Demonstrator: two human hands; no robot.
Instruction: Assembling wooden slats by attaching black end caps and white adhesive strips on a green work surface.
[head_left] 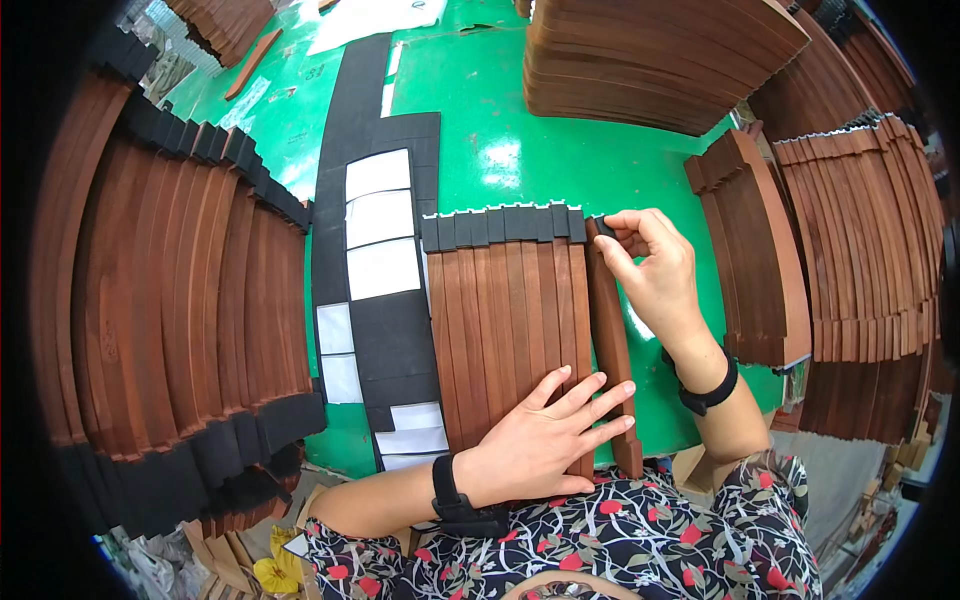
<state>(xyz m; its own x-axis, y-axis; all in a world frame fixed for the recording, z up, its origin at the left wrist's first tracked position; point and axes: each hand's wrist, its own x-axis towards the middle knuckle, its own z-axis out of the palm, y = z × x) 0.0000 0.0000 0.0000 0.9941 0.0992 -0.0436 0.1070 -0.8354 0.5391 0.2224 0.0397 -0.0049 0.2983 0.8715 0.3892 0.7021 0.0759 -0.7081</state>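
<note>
A row of several dark brown wooden slats lies side by side on the green table, each with a black foam pad at its far end. My left hand rests flat, fingers spread, on the near ends of the slats. My right hand pinches a small black pad at the far end of the rightmost slat, which lies slightly apart and tilted.
A black foam sheet with white backing squares lies left of the slats. Padded slats fan along the left. Stacks of plain slats stand at the back and right.
</note>
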